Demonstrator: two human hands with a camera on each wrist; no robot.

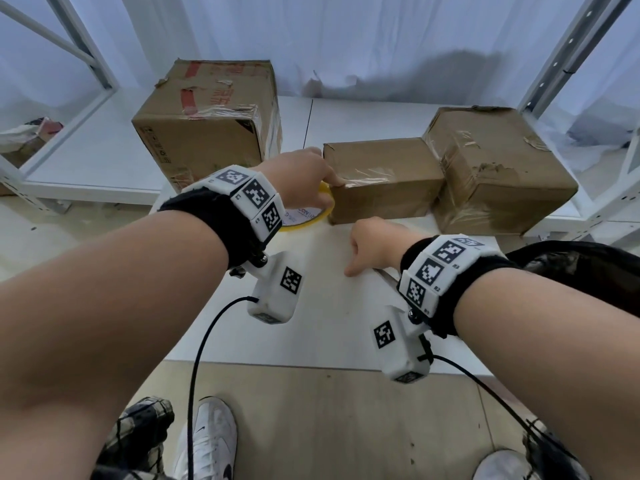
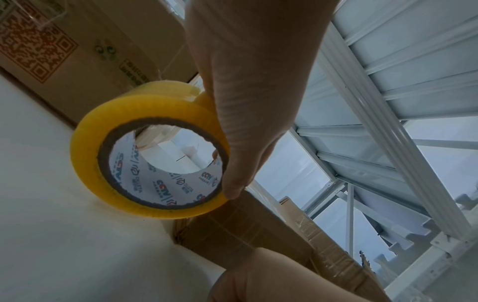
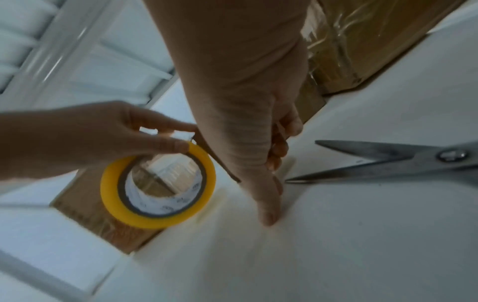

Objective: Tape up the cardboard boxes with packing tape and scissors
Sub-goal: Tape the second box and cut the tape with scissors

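A yellow tape roll [image 1: 306,220] stands on edge at the left end of the small cardboard box [image 1: 381,181]. My left hand [image 1: 308,174] pinches the roll from above, thumb pressing on the box's top left edge. In the left wrist view the roll [image 2: 88,155] touches the table beside the box [image 2: 232,226]. My right hand [image 1: 370,247] hovers low over the table in front of the box, fingers curled, thumb pointing left, holding nothing. Steel scissors [image 3: 388,161] lie with blades apart on the table just right of that hand [image 3: 245,122]; my right wrist hides most of them in the head view.
A large taped box [image 1: 207,126] stands behind my left hand. A tape-wrapped box [image 1: 498,168] touches the small one's right side. The white table [image 1: 311,323] extends toward me. White shelf frames [image 1: 561,64] flank both sides. Camera cables hang from both wrists.
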